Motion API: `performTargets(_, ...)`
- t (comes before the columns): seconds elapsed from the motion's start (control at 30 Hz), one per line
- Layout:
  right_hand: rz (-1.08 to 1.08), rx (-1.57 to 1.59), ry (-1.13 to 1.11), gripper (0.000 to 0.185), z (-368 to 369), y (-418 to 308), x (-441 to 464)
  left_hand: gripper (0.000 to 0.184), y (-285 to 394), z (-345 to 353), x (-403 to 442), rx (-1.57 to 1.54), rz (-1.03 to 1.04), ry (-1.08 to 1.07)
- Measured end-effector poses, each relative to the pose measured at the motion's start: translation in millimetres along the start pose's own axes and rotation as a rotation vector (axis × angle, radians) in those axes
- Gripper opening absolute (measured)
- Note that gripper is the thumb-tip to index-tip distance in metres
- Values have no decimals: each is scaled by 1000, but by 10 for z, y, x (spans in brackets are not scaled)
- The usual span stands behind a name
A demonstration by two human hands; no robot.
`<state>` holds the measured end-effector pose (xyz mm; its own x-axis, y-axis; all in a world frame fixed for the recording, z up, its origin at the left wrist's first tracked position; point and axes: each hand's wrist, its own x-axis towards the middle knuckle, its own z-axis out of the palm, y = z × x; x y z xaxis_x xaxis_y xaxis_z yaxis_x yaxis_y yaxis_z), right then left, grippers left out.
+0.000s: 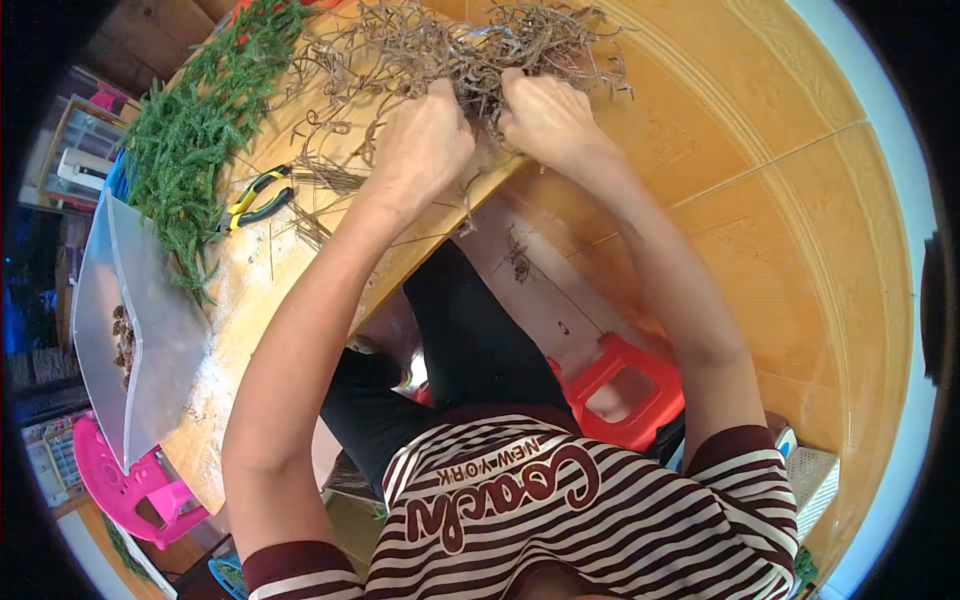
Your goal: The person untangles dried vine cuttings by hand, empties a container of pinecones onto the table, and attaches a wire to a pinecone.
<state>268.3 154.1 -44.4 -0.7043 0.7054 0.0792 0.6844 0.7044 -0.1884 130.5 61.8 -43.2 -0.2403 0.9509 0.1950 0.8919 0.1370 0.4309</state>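
Note:
A tangled heap of thin, curly brown twigs (440,45) lies along the far edge of the wooden table (235,330). My left hand (428,138) is closed on the near side of this heap, its fingertips partly hidden among the stems. Just to its right, my right hand (545,115) also has its fingers curled in, gripping the twigs. A small gap with dark stems separates the two fists. Left of my left hand, pliers with yellow and black handles (262,198) rest beside some straight thin stems (325,180).
Green artificial pine garland (185,140) runs along the table's left side. A translucent plastic bin (150,330) with brown bits stands at the left, near a pink chair (130,480). A red stool (630,395) is on the floor at right, below the wooden panel (730,220).

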Motion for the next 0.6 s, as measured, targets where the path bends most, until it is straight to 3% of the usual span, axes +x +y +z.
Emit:
performTargets(0.13,6,139,110,25,77,162,-28,25,-145,-12,40,130,-88,-96)
performTargets(0.27,-71,442,-57,32,-55,357,-33,27,-160,-21,51,200,-79,-73)
performTargets(0.33,-60,574,84,30,-57,398,-47,28,-188,-13,35,225,-71,-48)
performTargets(0.4,-51,638,156,29,-111,389,-69,28,-247,12,18,136,-15,-3)
performTargets(0.53,-29,503,44,25,-240,332,-126,26,-206,61,-66,-64,61,96)
performTargets(0.6,-59,693,41,23,-184,338,-69,25,-141,70,-132,-141,79,139)
